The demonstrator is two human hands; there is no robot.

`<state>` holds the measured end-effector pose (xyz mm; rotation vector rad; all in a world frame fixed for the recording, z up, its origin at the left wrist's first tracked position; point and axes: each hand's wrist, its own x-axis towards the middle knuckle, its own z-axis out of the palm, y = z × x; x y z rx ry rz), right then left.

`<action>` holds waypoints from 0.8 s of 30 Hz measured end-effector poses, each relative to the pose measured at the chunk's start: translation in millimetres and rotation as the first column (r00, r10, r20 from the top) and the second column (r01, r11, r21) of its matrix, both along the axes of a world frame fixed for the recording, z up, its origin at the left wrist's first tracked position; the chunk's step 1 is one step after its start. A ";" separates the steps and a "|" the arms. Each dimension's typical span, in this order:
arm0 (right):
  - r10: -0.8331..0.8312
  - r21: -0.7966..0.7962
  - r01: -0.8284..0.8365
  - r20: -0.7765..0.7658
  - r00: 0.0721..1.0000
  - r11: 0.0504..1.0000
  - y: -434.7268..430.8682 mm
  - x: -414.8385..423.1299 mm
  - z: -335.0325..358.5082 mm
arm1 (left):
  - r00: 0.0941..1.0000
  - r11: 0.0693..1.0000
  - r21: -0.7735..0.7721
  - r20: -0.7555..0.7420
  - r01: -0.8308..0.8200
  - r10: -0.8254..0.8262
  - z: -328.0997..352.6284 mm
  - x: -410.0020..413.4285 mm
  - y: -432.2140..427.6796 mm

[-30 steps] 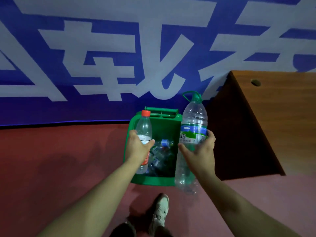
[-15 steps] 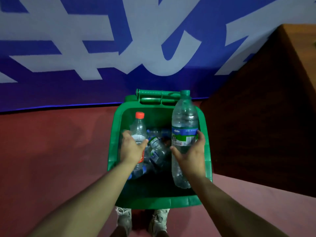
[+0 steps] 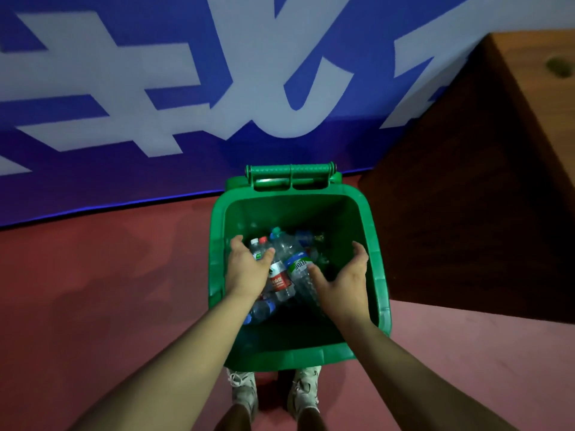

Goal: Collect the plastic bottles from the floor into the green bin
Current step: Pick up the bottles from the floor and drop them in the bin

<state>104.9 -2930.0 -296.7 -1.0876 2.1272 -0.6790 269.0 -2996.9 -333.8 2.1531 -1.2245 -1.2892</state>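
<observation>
Over the bin (image 3: 292,209), left hand (image 3: 247,270) and right hand (image 3: 345,284) hang open and empty, probably spread so bottles (image 3: 281,275) fall clear inside.

wall (image 3: 93,188): blue, white lettering | floor (image 3: 93,290): red | wooden cabinet (image 3: 485,197): right

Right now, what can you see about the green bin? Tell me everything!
The green bin looks like smooth hard plastic, squarish with rounded corners and a thick rim. Its top is open, with a ribbed bar handle at the far edge. It stands upright on the red floor, close to the blue wall, beside a wooden desk. Clear plastic bottles lie jumbled inside. The left hand and right hand hover open over its mouth, holding nothing.
</observation>
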 end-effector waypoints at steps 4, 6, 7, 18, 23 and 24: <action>-0.090 -0.070 0.091 0.013 0.996 0.993 18.3 0.2 30.7 | 0.998 0.997 -0.057 -0.013 0.057 -0.058 39.7 3.4 12.9; -0.117 -0.087 0.117 0.007 0.993 0.989 33.8 -3.8 49.0 | 0.997 0.993 -0.087 -0.010 0.081 -0.082 63.6 2.2 23.8; -0.128 -0.095 0.128 0.012 0.992 0.987 43.4 -6.6 59.1 | 0.995 0.991 -0.097 -0.003 0.094 -0.095 77.0 0.6 30.5; -0.317 -0.259 0.320 0.052 0.947 0.911 204.0 -108.6 147.6 | 0.975 0.938 -0.270 0.027 0.219 -0.220 181.2 -87.9 166.6; -0.339 -0.315 0.351 0.096 0.936 0.882 299.6 -170.4 169.5 | 0.961 0.911 -0.312 0.027 0.269 -0.274 202.1 -157.0 253.3; -0.347 -0.308 0.361 0.102 0.932 0.880 319.1 -180.0 170.3 | 0.955 0.902 -0.318 0.049 0.291 -0.291 201.7 -167.2 267.8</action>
